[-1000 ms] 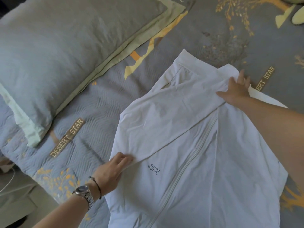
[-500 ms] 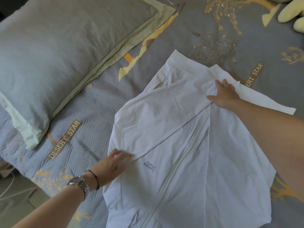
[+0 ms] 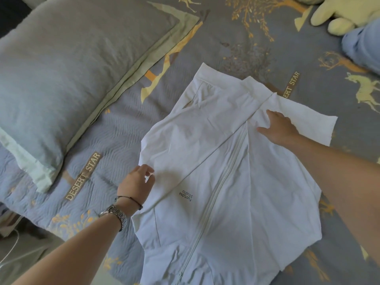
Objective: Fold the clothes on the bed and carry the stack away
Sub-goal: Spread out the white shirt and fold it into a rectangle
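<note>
The white zip-front garment (image 3: 216,171) lies flat on the patterned bedspread (image 3: 205,38), front up, its zip (image 3: 222,177) marking the long axis, which runs from about seven o'clock near the viewer up to one o'clock at the far hem; a sleeve or side panel is already laid diagonally across the left half. The left hand (image 3: 136,184) sits at the garment's nine o'clock edge, thumb and fingers curled together and pinching a bit of the white cloth at the corner of that folded panel; the right hand (image 3: 277,128) lies at about one o'clock, fingers spread and fairly straight, pressing on the cloth just right of the zip's far end, with a loose flap (image 3: 308,118) sticking out beyond it toward two o'clock. The unfolded side lies toward three to four o'clock, so the right hand looks nearer to that work; the right forearm crosses above it. Well apart from the garment, a grey pillow (image 3: 72,68) fills ten o'clock, a pale plush toy (image 3: 337,15) and a blue bundle of cloth (image 3: 362,46) sit at one to two o'clock; nothing lies on the garment itself.
</note>
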Available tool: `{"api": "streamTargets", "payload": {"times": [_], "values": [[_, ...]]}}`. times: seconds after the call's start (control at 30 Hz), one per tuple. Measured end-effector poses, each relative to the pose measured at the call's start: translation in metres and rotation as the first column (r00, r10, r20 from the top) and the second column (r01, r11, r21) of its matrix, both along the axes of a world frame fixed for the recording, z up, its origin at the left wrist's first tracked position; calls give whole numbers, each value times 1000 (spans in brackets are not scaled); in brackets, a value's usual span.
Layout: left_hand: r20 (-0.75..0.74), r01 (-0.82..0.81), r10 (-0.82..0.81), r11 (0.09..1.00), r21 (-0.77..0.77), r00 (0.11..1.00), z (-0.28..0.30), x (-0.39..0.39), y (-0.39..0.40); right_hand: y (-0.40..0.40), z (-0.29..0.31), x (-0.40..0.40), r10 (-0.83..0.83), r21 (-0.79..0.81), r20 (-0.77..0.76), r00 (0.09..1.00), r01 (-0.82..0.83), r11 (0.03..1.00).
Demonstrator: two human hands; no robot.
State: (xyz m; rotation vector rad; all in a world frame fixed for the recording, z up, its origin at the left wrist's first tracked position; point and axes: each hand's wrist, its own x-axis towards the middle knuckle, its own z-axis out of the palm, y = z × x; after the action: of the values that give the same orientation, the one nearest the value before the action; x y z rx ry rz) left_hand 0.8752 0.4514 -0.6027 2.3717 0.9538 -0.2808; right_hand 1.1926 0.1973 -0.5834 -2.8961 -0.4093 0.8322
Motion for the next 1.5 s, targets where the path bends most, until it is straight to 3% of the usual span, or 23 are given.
{"api": "streamTargets", "payload": {"times": [0.3, 0.5, 0.63, 0.9, 1.1, 1.33, 1.5], "values": [[-72, 228, -225, 973, 24, 972, 8, 50, -7, -86, 18, -99, -336, 69, -44, 941, 338, 939], [-174, 560, -536, 818, 134, 826, 27, 103, -16, -132, 23, -181, -477, 39, -3, 879, 477, 878], [-162, 652, -632, 745, 139, 757, 44, 125, -39, -147, 27, -234, -623, 150, -67, 779, 625, 766], [-76, 759, -756, 640, 122, 650, 63, 152, -132, -178, 6, -298, -716, 230, -169, 678, 733, 640], [-51, 786, -784, 616, 48, 618, 52, 141, -208, -197, -12, -318, -681, 319, -142, 718, 685, 656], [-185, 871, -852, 486, 68, 490, 26, 91, -218, -205, -19, -345, -431, 300, -69, 900, 430, 851], [-222, 858, -828, 499, 127, 514, 6, 37, -182, -195, -22, -352, -199, 219, 83, 977, 177, 960]]}}
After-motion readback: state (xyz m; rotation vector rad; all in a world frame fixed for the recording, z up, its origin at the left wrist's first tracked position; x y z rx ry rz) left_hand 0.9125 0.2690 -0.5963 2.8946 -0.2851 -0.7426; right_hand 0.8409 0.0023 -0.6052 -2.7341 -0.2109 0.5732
